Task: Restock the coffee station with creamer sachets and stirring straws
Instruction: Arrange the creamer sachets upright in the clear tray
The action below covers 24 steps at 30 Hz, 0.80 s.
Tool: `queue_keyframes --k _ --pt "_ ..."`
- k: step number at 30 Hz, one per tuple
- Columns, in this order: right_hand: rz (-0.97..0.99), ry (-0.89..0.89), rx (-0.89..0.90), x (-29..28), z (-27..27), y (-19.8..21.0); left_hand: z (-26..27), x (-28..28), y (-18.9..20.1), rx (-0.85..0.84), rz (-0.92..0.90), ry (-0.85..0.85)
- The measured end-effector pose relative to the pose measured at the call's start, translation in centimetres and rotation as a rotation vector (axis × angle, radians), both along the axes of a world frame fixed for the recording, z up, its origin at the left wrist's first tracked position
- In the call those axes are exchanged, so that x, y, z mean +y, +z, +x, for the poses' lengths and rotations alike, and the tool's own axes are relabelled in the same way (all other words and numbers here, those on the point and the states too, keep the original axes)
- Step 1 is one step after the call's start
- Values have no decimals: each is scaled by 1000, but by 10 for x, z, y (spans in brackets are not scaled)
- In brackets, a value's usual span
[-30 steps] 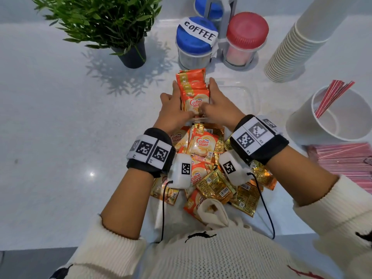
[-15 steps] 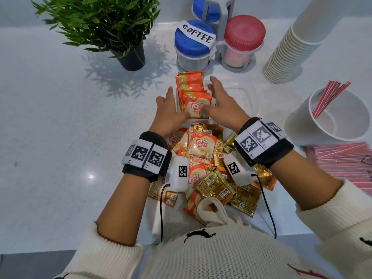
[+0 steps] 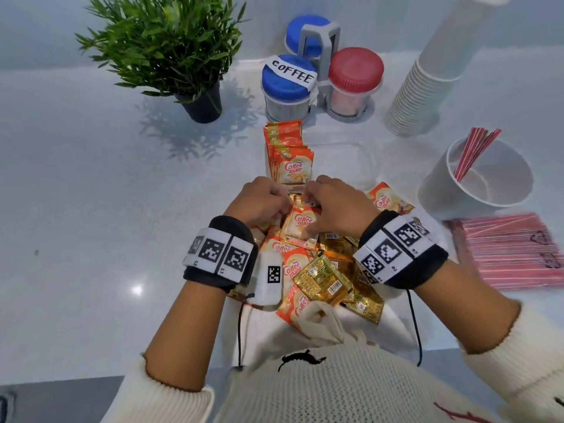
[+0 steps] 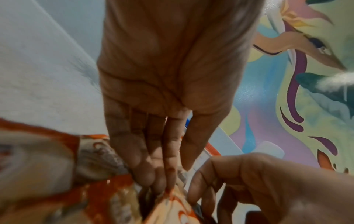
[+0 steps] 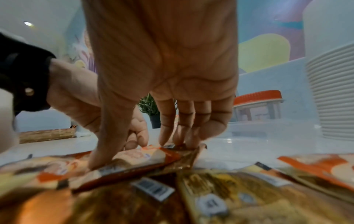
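**Both hands down in the sachet pile**

Both hands are on the loose pile of creamer sachets [image 3: 308, 270] in front of me. My left hand [image 3: 259, 203] has its fingers curled down into the pile at about 11 o'clock of it; the left wrist view shows the fingertips [image 4: 153, 178] pressing into an orange packet, but I cannot tell whether they actually pinch it. My right hand [image 3: 332, 209] pinches one sachet [image 3: 300, 224] at the top of the pile, thumb on its face and fingers over its far edge, as the right wrist view shows [image 5: 138, 157]. The two hands nearly touch over it.

Beyond the hands, at 12 o'clock, a row of sachets [image 3: 290, 154] stands upright in the left end of a clear tray [image 3: 366, 160]. At 3 o'clock a packet of red stirring straws [image 3: 509, 248] lies flat on the white tabletop [image 3: 76, 209], and just past it a white cup [image 3: 476, 184] holds a few straws [image 3: 476, 151] leaning on its rim.

Farther back stand a blue-lidded jar labelled COFFEE [image 3: 288, 83], a red-lidded jar [image 3: 354, 80], a stack of paper cups [image 3: 427, 83] at 1 o'clock and a potted plant [image 3: 171, 53] at 11 o'clock.
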State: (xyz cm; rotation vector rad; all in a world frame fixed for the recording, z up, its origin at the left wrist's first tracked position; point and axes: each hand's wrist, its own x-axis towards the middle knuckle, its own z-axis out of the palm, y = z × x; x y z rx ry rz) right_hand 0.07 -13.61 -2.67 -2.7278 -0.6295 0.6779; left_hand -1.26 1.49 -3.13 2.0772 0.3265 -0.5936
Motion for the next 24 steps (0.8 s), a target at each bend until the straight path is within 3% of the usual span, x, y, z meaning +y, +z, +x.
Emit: queue_keyframes --k 3,10,14,19,24 --pt "-65 33 -20 2 -5 -6 -6 -6 -1 -4 20 -17" --pt "69 -82 -24 -4 -12 -10 -12 -12 -3 -34 120 -148" --pt "94 -123 -35 -9 -13 -10 -15 -19 -9 -97 180 -119" --pt "332 -210 -43 -24 -7 1 -16 -14 -4 -230 -16 -17" --pt "666 -355 18 -23 4 15 -14 -18 3 -237 -197 39"
